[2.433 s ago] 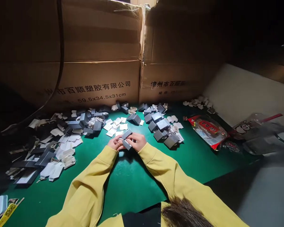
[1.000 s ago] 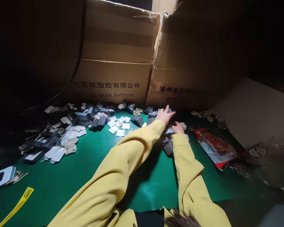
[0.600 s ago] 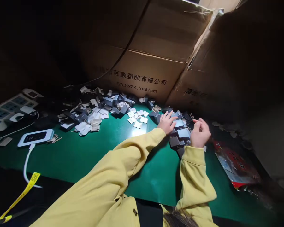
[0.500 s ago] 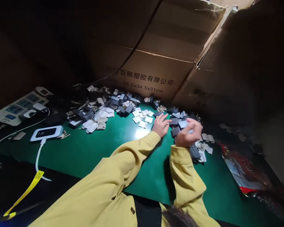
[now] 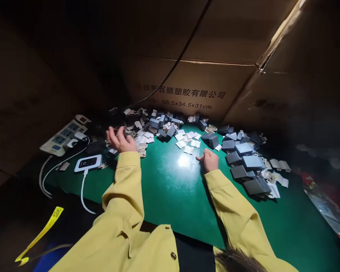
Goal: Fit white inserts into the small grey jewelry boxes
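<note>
My left hand (image 5: pixel 121 140) is over the left heap of dark boxes and white papers, fingers apart; nothing shows in it. Near the middle of the green table (image 5: pixel 170 189), my right hand (image 5: pixel 210 160) has most fingers curled and one pointing left; whether it holds anything is too small to tell. Beyond it lie several folded white papers (image 5: pixel 189 149) and a pair of dark boxes (image 5: pixel 214 141). Several grey-blue boxes (image 5: pixel 253 161) are piled to its right, with crumpled white papers (image 5: pixel 280 178) beside them.
At the left are a power strip (image 5: pixel 62 136), a white device with a dark screen (image 5: pixel 88 163) and its white cable (image 5: pixel 83 192). Large cardboard boxes (image 5: pixel 198 77) stand behind. A red and clear plastic bag (image 5: pixel 327 211) lies at the right edge.
My left hand has moved from the middle to the left heap. My right hand has left the right pile and come toward the middle. Two dark boxes now show beyond it. The view has shifted left.
</note>
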### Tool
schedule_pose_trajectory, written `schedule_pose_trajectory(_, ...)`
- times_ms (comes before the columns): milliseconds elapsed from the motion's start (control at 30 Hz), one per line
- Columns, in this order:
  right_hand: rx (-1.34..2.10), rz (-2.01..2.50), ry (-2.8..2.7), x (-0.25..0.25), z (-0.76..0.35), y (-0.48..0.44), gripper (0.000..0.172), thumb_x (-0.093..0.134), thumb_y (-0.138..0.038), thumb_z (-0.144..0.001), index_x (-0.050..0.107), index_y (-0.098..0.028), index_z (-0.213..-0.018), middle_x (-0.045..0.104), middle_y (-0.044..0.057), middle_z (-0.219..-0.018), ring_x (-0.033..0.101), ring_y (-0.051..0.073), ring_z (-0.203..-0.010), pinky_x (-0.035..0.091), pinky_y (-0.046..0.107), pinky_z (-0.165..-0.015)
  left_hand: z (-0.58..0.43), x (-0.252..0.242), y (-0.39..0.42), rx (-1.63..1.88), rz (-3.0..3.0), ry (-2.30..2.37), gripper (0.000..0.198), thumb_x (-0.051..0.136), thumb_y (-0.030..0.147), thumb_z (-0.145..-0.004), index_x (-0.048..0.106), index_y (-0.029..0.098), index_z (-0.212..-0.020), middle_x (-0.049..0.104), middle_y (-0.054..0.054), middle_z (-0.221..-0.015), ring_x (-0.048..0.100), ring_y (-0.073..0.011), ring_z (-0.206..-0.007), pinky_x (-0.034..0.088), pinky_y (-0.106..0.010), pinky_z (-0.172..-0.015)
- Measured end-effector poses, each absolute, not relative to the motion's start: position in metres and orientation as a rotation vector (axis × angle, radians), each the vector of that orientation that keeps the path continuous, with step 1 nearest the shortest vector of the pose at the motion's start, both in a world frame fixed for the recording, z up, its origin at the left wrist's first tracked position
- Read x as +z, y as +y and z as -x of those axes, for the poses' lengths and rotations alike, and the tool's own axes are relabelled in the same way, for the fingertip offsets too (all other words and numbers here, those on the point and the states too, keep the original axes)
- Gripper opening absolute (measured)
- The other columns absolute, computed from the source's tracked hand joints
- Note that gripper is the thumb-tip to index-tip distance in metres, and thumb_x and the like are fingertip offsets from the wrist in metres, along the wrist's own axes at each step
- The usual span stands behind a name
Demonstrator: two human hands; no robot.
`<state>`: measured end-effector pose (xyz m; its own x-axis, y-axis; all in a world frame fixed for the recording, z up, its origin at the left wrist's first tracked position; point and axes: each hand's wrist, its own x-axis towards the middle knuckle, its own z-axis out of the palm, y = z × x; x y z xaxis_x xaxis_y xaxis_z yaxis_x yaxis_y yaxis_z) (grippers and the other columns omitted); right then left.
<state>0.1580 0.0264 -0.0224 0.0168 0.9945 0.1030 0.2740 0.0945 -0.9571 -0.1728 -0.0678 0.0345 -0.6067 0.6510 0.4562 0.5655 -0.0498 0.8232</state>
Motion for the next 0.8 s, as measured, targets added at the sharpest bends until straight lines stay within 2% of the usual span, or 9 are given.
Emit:
schedule_pose_trajectory(67, 1.083, 1.270, -1.315, -0.023, -0.156, 0.029, 0.053, 0.049, -0.070, -0.073, 0.041, -0.023, -0.051, 0.036, -0.006, -0.043, 0.055, 0.014, -0.044, 0.047, 0.026, -0.045, 0.201, 0.038, -0.079, 1.680, -1.294, 2.104, 0.049, 0.053, 0.021, -0.085, 0.042, 0.019, -0.133, 0.048, -0.009, -0.134, 0.026, -0.0327, -0.136, 0.022, -0.049, -0.109)
schedule_pose_trajectory(133, 1.126, 1.241, -1.302, -0.024, -0.155, 0.030, 0.052, 0.051, -0.069, -0.072, 0.042, -0.022, -0.050, 0.036, -0.006, -0.042, 0.052, 0.012, -0.043, 0.049, 0.026, -0.047, 0.212, 0.036, -0.082, 1.598, -1.249, 2.117, 0.048, 0.058, 0.027, -0.083, 0.049, 0.020, -0.130, 0.044, -0.009, -0.137, 0.021, -0.0359, -0.138, 0.015, -0.048, -0.110)
schedule_pose_trajectory(200, 1.098, 1.255, -1.374, -0.024, -0.155, 0.029, 0.051, 0.051, -0.065, -0.074, 0.044, -0.021, -0.050, 0.040, -0.006, -0.042, 0.053, 0.012, -0.044, 0.050, 0.026, -0.051, 0.207, 0.032, -0.077, 1.598, -1.263, 2.114, 0.043, 0.062, 0.029, -0.081, 0.056, 0.022, -0.123, 0.046, -0.008, -0.134, 0.023, -0.0369, -0.137, 0.015, -0.048, -0.109)
schedule_pose_trajectory(367, 1.012, 1.285, -1.497, -0.022, -0.155, 0.025, 0.050, 0.046, -0.060, -0.080, 0.048, -0.020, -0.050, 0.049, -0.003, -0.045, 0.058, 0.013, -0.051, 0.049, 0.025, -0.056, 0.173, 0.030, -0.056, 1.820, -1.444, 2.228, 0.045, 0.060, 0.030, -0.084, 0.055, 0.015, -0.126, 0.051, -0.011, -0.129, 0.037, -0.0327, -0.131, 0.026, -0.047, -0.103)
schedule_pose_trajectory(467, 0.986, 1.285, -1.542, -0.022, -0.155, 0.027, 0.051, 0.042, -0.059, -0.083, 0.048, -0.020, -0.051, 0.051, -0.001, -0.046, 0.057, 0.013, -0.052, 0.048, 0.025, -0.058, 0.161, 0.032, -0.045, 2.037, -1.580, 2.218, 0.048, 0.067, 0.032, -0.079, 0.055, 0.013, -0.122, 0.055, -0.013, -0.123, 0.046, -0.0314, -0.125, 0.030, -0.050, -0.101)
schedule_pose_trajectory(600, 0.879, 1.296, -1.667, -0.020, -0.151, 0.025, 0.050, 0.037, -0.054, -0.088, 0.052, -0.020, -0.054, 0.055, 0.001, -0.050, 0.055, 0.013, -0.054, 0.046, 0.026, -0.060, 0.129, 0.026, -0.031, 2.475, -1.437, 1.706, 0.050, 0.068, 0.049, -0.075, 0.054, 0.017, -0.111, 0.060, -0.012, -0.109, 0.059, -0.0272, -0.107, 0.040, -0.048, -0.096)
schedule_pose_trajectory(667, 0.821, 1.226, -1.713, -0.018, -0.147, 0.020, 0.043, 0.037, -0.050, -0.089, 0.061, -0.019, -0.072, 0.063, 0.004, -0.065, 0.058, 0.014, -0.060, 0.049, 0.027, -0.063, 0.097, 0.016, -0.024, 2.422, -1.303, 1.404, 0.052, 0.068, 0.058, -0.071, 0.049, 0.021, -0.103, 0.061, -0.008, -0.100, 0.064, -0.0233, -0.095, 0.048, -0.045, -0.088)
schedule_pose_trajectory(733, 0.774, 1.064, -1.783, -0.016, -0.143, 0.013, 0.041, 0.041, -0.048, -0.089, 0.060, -0.018, -0.108, 0.067, 0.010, -0.100, 0.062, 0.017, -0.077, 0.052, 0.029, -0.069, 0.060, 0.003, -0.019, 2.176, -1.386, 1.315, 0.055, 0.071, 0.062, -0.065, 0.048, 0.019, -0.090, 0.063, -0.007, -0.089, 0.067, -0.0236, -0.083, 0.054, -0.042, -0.075)
schedule_pose_trajectory(800, 0.678, 0.895, -1.949, -0.014, -0.140, 0.007, 0.054, 0.050, -0.049, -0.086, 0.046, -0.019, -0.131, 0.051, 0.015, -0.133, 0.060, 0.022, -0.101, 0.053, 0.036, -0.080, 0.026, -0.008, -0.015, 1.985, -1.403, 1.288, 0.053, 0.071, 0.060, -0.065, 0.048, 0.019, -0.087, 0.064, -0.008, -0.088, 0.068, -0.0214, -0.079, 0.055, -0.037, -0.069)
